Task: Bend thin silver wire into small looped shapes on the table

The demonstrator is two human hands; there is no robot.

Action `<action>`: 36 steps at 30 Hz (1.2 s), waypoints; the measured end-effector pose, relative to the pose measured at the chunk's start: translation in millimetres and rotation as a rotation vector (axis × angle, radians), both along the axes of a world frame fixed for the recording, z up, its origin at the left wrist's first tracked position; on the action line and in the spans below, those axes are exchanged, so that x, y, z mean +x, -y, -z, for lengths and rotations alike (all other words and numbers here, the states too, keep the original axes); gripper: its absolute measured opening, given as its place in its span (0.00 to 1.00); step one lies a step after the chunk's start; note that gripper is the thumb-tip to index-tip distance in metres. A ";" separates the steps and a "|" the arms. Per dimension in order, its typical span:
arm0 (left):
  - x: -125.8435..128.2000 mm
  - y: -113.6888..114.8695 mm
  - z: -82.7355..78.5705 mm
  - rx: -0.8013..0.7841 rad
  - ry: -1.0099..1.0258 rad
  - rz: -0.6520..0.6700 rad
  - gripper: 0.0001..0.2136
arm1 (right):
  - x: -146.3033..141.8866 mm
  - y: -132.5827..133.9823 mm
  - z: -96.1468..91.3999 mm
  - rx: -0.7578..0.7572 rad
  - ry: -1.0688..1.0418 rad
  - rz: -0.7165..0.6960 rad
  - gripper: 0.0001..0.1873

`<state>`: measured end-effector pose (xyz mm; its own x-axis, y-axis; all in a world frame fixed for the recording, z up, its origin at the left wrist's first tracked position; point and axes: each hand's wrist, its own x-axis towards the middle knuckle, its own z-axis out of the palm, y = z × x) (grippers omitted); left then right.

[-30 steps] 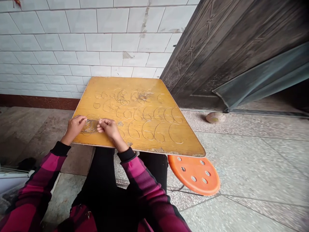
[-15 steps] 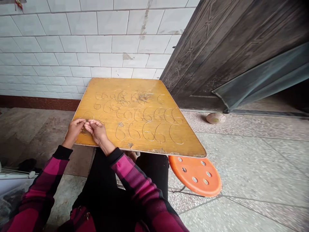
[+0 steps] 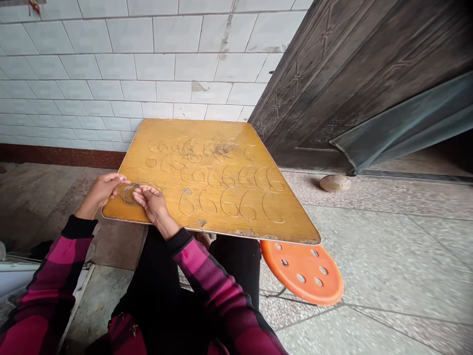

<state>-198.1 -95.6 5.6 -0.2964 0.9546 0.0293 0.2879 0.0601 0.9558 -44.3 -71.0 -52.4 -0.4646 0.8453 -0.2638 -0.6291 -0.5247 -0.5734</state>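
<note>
Left hand, right hand — either side of a wire coil

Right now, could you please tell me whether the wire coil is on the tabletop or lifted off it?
On it: the wire coil lies flat on the yellow wooden tabletop between the left hand and right hand.

readable: rows of "6" | form: wire loops | on: yellow tabletop
</note>
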 end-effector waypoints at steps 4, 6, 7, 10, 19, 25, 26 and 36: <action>11.4 8.8 -4.6 0.145 0.000 0.029 0.14 | 21.8 13.1 -9.0 0.239 0.064 0.006 0.07; 23.7 12.8 -1.8 0.193 0.017 0.040 0.15 | 43.0 22.9 -15.2 0.483 0.179 0.071 0.11; 30.9 13.8 0.1 0.215 0.036 0.046 0.15 | 55.6 27.8 -18.3 0.626 0.271 0.118 0.12; 54.5 11.8 4.3 0.247 0.111 0.098 0.13 | 94.9 38.1 -24.8 1.068 0.612 0.223 0.11; 108.1 1.7 2.5 0.057 0.675 0.418 0.07 | 166.9 33.4 -12.7 1.643 1.225 0.359 0.16; 120.1 -0.9 -1.1 -0.007 0.959 0.417 0.09 | 187.2 47.5 -2.9 1.655 1.347 0.418 0.20; 121.5 -1.2 -2.2 -0.013 0.954 0.402 0.08 | 188.9 51.0 -1.9 1.640 1.339 0.423 0.19; 147.7 22.8 -11.1 -0.072 0.760 0.480 0.10 | 196.5 50.5 -15.8 0.904 0.670 0.418 0.07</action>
<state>-50.4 -118.4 16.7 0.2197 0.9725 -0.0766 -0.4104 0.1634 0.8971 152.2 -121.5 -36.6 -0.1073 0.9021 0.4179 -0.0909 0.4097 -0.9077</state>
